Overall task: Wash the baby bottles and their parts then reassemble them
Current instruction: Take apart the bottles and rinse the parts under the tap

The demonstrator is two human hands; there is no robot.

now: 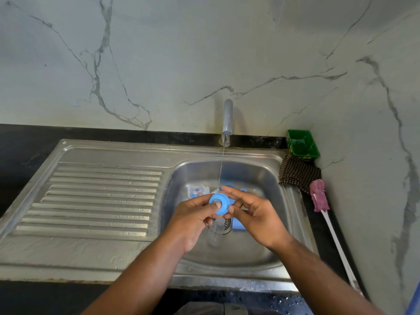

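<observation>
Bottle ring (219,203): blue, 6 o'clock of tap (227,119), over sink (193,173) — I kept it under the trickle to rinse.
Left hand (195,214): gripped it, my thumb on its face.
Right hand (256,212): pinched its 3 o'clock edge.

Light looks soft and even on my feed, daylight-ish, nothing harsh. The marble wall (204,53) is the brightest bit and slightly hazy. The tap (228,119) throws a faint shadow to its right on that wall, so the light is coming from the left. The steel sink (102,246) only has a dull sheen, no real glare. The black counter (22,144) is nearly crushed to black. Fisheye bends the counter line and the sink edges, worst toward the corners. Whole frame's a bit soft and compressed. The blue ring (219,203) is the most saturated thing.
</observation>
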